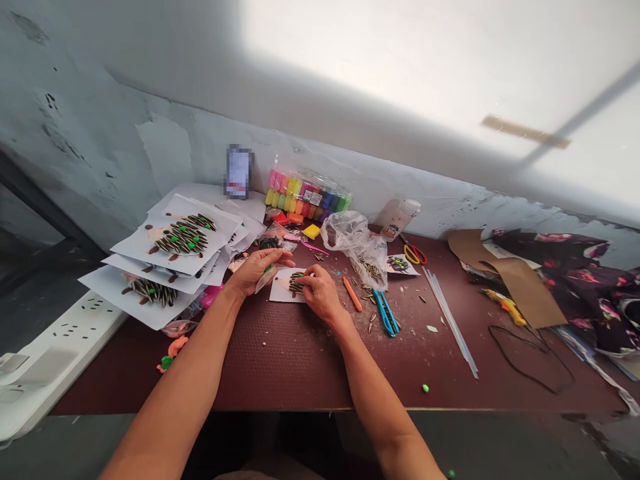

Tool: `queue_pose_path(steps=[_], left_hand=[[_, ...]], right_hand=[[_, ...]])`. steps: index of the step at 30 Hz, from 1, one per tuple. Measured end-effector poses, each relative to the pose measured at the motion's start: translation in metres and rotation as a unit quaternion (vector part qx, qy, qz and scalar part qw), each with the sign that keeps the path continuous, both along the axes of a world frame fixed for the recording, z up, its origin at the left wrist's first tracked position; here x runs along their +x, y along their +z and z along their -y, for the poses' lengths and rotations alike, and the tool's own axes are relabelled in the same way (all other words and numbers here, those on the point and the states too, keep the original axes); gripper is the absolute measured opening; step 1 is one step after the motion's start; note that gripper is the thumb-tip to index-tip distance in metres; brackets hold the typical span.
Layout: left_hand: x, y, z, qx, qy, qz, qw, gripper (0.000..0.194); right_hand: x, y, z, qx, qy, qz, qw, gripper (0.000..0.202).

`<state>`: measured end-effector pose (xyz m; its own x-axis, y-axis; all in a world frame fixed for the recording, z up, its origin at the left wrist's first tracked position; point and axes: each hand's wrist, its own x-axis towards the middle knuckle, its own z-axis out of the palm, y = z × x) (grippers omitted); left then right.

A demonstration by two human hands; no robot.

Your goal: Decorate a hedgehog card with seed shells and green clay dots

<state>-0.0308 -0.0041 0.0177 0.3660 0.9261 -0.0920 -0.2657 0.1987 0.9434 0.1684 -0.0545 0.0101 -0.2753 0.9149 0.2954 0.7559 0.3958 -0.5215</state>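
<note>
Card lies on maroon table; wall seemingly plastered.

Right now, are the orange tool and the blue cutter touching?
Apart: the head view shows littered tabletop between the orange tool and the blue cutter.

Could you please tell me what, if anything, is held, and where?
The left hand holds a small clear packet by its upper end; the right hand hides any hold.

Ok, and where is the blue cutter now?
In the head view, the blue cutter lies on the table, right of the right hand, just beside the orange tool.
</note>
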Motion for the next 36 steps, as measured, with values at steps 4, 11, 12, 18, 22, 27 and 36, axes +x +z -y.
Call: queue_pose_path(steps=[4,11,12,18,22,27,36], left_hand=[[0.002,0.001,0.001,-0.005,0.02,0.011,1.0,0.044],[0.001,0.001,0.002,-0.015,0.046,0.02,0.999,0.043],[0.001,0.001,0.001,-0.013,0.046,0.027,0.998,0.04],[0.002,-0.004,0.0,0.005,0.024,0.051,0.998,0.045],[0.004,-0.005,0.0,0.002,0.019,0.047,0.999,0.049],[0.007,-0.002,0.003,0.007,-0.001,0.013,1.0,0.046],[0.011,0.004,0.007,0.003,-0.013,-0.001,1.0,0.046]], right_hand=[[0.001,0.0,0.0,0.013,-0.006,-0.013,1.0,0.035],[0.003,0.001,-0.002,0.016,-0.015,-0.044,0.999,0.035],[0.004,0.002,-0.002,0.024,-0.029,-0.064,0.997,0.037],[0.012,0.011,-0.006,0.022,-0.121,-0.232,0.965,0.018],[0.009,0.015,-0.005,-0.053,-0.088,-0.297,0.949,0.023],[0.0,0.014,-0.001,-0.112,-0.06,-0.353,0.927,0.023],[-0.002,0.021,-0.002,-0.131,-0.051,-0.409,0.902,0.02]])
